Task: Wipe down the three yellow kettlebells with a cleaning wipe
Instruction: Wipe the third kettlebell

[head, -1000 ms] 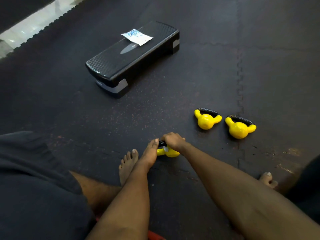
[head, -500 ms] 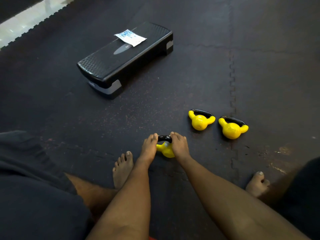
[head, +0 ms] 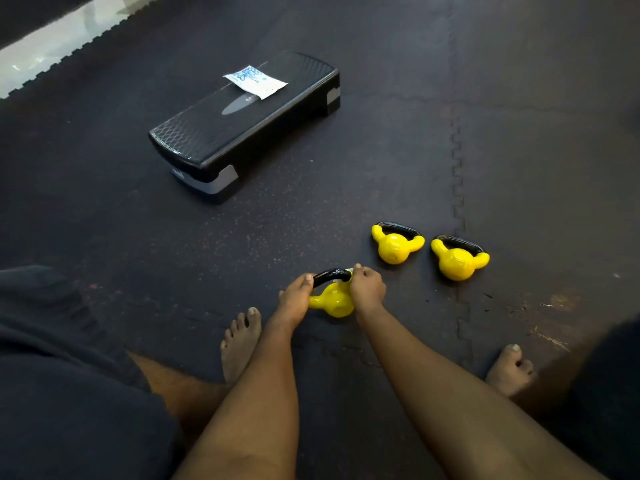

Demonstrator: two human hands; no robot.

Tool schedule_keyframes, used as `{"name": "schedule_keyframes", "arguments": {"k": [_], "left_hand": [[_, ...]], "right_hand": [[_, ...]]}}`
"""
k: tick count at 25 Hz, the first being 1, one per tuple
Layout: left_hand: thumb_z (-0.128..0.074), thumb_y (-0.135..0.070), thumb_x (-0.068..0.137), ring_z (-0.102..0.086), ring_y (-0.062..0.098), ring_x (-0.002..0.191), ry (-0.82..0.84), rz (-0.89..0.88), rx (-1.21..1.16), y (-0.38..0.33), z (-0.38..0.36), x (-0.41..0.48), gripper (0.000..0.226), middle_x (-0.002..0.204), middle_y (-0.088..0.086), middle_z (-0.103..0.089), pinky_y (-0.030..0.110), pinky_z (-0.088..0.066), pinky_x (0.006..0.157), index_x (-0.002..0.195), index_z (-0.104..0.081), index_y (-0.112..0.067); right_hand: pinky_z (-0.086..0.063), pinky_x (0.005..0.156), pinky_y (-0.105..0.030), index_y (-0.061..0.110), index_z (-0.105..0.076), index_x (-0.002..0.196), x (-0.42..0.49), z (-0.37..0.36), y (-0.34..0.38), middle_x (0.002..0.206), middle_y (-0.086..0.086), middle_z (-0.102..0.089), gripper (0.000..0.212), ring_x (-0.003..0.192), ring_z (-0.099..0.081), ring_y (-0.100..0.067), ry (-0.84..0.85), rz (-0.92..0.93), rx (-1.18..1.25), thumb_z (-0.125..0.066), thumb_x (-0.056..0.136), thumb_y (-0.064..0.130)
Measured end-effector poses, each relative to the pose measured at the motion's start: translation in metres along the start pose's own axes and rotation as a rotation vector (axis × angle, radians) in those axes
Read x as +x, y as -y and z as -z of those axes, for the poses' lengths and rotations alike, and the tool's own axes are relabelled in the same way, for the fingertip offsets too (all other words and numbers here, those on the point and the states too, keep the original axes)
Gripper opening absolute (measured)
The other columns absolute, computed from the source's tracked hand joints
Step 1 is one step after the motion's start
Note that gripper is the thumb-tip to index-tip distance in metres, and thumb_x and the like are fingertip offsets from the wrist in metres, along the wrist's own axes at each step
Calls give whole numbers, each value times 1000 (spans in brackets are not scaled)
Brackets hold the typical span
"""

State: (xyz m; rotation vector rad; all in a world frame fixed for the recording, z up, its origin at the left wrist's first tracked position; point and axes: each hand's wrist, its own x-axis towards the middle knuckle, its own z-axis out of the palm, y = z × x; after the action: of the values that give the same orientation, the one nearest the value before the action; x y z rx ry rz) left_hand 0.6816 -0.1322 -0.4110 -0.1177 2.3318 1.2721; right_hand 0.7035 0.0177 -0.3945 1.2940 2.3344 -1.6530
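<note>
Three small yellow kettlebells with black handles sit on the dark floor mat. The nearest kettlebell [head: 335, 300] is between my hands. My left hand [head: 295, 299] grips its left side, thumb at the handle's left end. My right hand [head: 367, 288] is curled over the handle's right end, pinching a cleaning wipe [head: 348, 270], of which only a white sliver shows. The second kettlebell [head: 395, 248] and the third kettlebell [head: 456, 262] stand side by side further right, untouched.
A black step platform [head: 221, 140] lies further back on the mat, with a white-and-blue wipes packet [head: 255, 81] on top. My bare left foot [head: 240, 341] and right foot [head: 509, 368] flank my arms. The mat edge [head: 86, 39] borders a pale floor at the top left.
My right hand has slid from over the middle of the handle to its right end, baring the black handle. My left hand stays on the kettlebell's left side.
</note>
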Motion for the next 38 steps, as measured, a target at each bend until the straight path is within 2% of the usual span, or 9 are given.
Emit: {"name": "schedule_keyframes", "arguments": {"k": [7, 10, 12, 15, 19, 25, 30, 33, 38], "left_hand": [[-27, -43, 102, -43, 32, 116, 57, -98, 100, -24, -18, 1, 34, 87, -4, -65, 44, -21, 112, 95, -59, -33], [-29, -48, 99, -46, 33, 115, 64, -110, 100, -32, -30, 0, 34, 87, 0, -66, 47, -19, 111, 91, -56, -30], [-37, -46, 99, -56, 31, 107, 52, -98, 28, -35, -33, -4, 33, 93, 10, -68, 47, -33, 106, 88, -56, -21], [-42, -47, 98, -60, 26, 90, 56, -80, -2, -36, -33, -10, 34, 93, 14, -67, 40, -45, 84, 79, -51, -19], [-37, -44, 100, -51, 18, 81, 79, -74, 61, -41, -29, -13, 35, 83, 3, -57, 33, -37, 69, 87, -52, -16], [-42, -41, 100, -42, 12, 69, 84, -105, 29, -42, -30, -19, 32, 70, -4, -47, 29, -33, 59, 79, -49, -18], [-40, -46, 99, -48, 16, 75, 72, -123, 52, -37, -28, -14, 39, 80, 4, -56, 34, -36, 69, 85, -56, -14], [-40, -45, 100, -51, 18, 78, 59, -128, 67, -37, -28, -10, 39, 84, 7, -60, 35, -38, 71, 89, -58, -12], [-40, -46, 98, -52, 17, 78, 63, -114, 35, -37, -30, -6, 38, 83, 2, -60, 36, -42, 74, 89, -58, -14]], "right_hand": [[-41, 68, -28, 15, -73, 89, -11, 9, 15, 87, -6, -73, 34, 84, -64, -24, -164, 267, 29, -44, 98, 30], [-48, 83, -28, 17, -72, 110, -17, 9, 1, 108, -4, -73, 31, 102, -65, -22, -198, 296, 38, -47, 98, 29], [-44, 95, -26, 16, -67, 122, -19, 14, -12, 123, -2, -67, 33, 116, -60, -19, -216, 266, 77, -48, 98, 27], [-44, 89, -26, 21, -71, 117, -15, 23, -17, 118, -4, -70, 32, 112, -61, -25, -220, 204, 82, -45, 99, 28], [-42, 99, -35, 16, -68, 118, -24, 16, -5, 125, -12, -65, 30, 125, -54, -28, -220, 300, -3, -47, 99, 24], [-17, 119, -33, 16, -52, 138, -33, 5, -31, 146, 0, -48, 38, 142, -34, -15, -211, 447, -89, -43, 102, 23], [-48, 89, -40, 18, -72, 99, -12, 27, 3, 105, -13, -71, 30, 102, -61, -35, -210, 189, -173, -43, 96, 26], [-51, 79, -37, 17, -72, 88, -9, 25, 8, 93, -9, -72, 29, 91, -64, -30, -173, 285, -139, -44, 95, 25], [-30, 115, -24, 13, -60, 131, -30, 4, -32, 142, -1, -53, 34, 139, -39, -10, -146, 545, 42, -50, 99, 15]]}}
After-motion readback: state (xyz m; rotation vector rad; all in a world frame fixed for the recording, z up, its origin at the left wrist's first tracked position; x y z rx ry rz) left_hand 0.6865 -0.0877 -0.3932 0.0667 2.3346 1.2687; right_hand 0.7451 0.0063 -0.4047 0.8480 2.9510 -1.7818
